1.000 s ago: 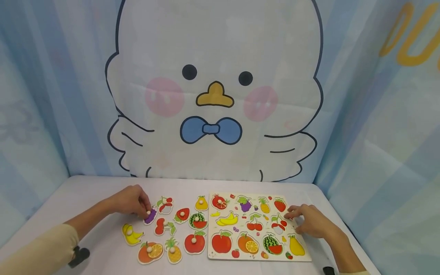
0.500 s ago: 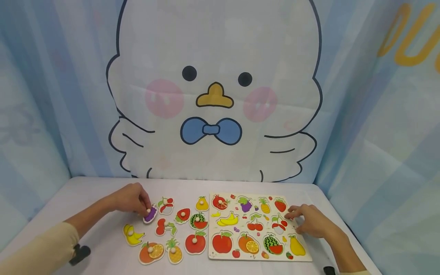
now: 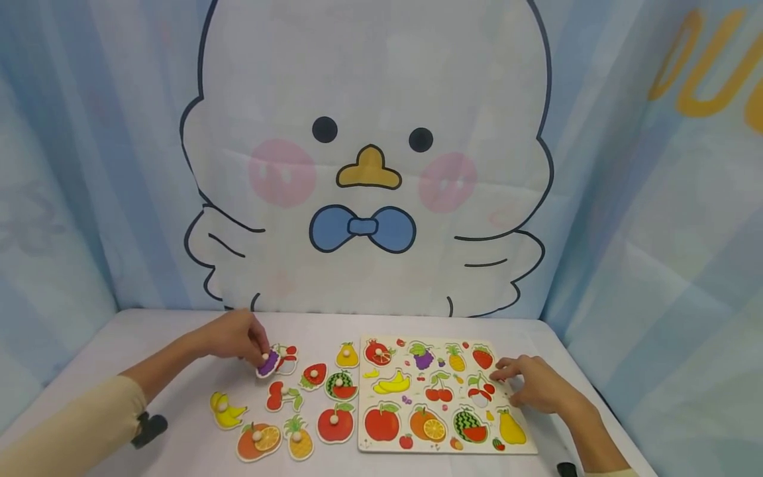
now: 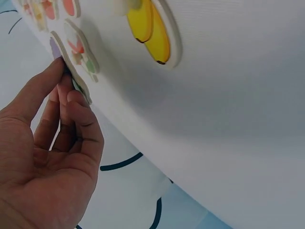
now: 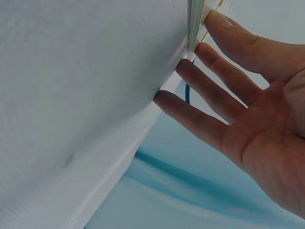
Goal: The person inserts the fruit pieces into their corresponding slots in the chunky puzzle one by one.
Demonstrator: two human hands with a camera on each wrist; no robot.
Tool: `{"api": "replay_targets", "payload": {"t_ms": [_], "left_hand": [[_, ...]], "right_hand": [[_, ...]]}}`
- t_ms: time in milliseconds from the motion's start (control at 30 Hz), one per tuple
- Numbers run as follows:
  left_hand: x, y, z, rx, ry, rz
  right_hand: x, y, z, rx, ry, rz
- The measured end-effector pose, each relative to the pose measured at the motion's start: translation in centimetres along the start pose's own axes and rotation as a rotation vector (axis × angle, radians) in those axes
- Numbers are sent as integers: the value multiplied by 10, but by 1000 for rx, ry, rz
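In the head view my left hand (image 3: 241, 334) pinches a purple grape puzzle piece (image 3: 270, 363). The piece is tilted and partly covers a red-and-white fruit piece (image 3: 290, 355) behind it. The left wrist view shows thumb and fingertips on the raised grape piece (image 4: 71, 69), seen nearly edge-on. My right hand (image 3: 539, 384) rests at the right edge of the wooden fruit puzzle board (image 3: 365, 391), fingers spread. In the right wrist view thumb and index finger touch the board's edge (image 5: 194, 28), while other fingertips touch the tablecloth. A pomegranate piece (image 3: 379, 352) with a knob sits in the board.
Several knobbed pieces lie left of the board: bananas (image 3: 226, 412), orange (image 3: 258, 442), pineapple (image 3: 299, 440), apple (image 3: 336, 424), watermelon (image 3: 341, 386), strawberry (image 3: 313, 375), pear (image 3: 347, 356) and cherries (image 3: 275, 397). A cartoon curtain (image 3: 363, 285) hangs behind the white table (image 3: 179, 411).
My left hand has lifted the grape piece and moved it slightly up and to the right, over the red-and-white piece. The right hand stays at the board's edge.
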State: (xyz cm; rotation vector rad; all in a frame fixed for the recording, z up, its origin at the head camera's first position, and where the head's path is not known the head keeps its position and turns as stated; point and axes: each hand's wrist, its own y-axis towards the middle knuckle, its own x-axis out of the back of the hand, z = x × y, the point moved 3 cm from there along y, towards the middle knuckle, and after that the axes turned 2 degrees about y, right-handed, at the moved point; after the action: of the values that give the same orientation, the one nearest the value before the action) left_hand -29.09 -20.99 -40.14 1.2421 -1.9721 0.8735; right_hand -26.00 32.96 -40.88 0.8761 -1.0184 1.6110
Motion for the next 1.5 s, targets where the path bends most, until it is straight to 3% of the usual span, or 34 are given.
{"api": "replay_targets", "payload": {"t_ms": [367,600,1033,1500], "left_hand": [[-7,21,-15,1,32,13],[-14,33,-34,-32,28,32],[-24,50,-52,-82,49,79],[-39,72,-79,-104,78,114]], "right_hand": [[-1,-3,0,-19,1,-10],[-5,0,-2,-23,-11,-11],[-4,-1,2,7,-5,-26],[-3,-1,-1,-14,-6,-20]]}}
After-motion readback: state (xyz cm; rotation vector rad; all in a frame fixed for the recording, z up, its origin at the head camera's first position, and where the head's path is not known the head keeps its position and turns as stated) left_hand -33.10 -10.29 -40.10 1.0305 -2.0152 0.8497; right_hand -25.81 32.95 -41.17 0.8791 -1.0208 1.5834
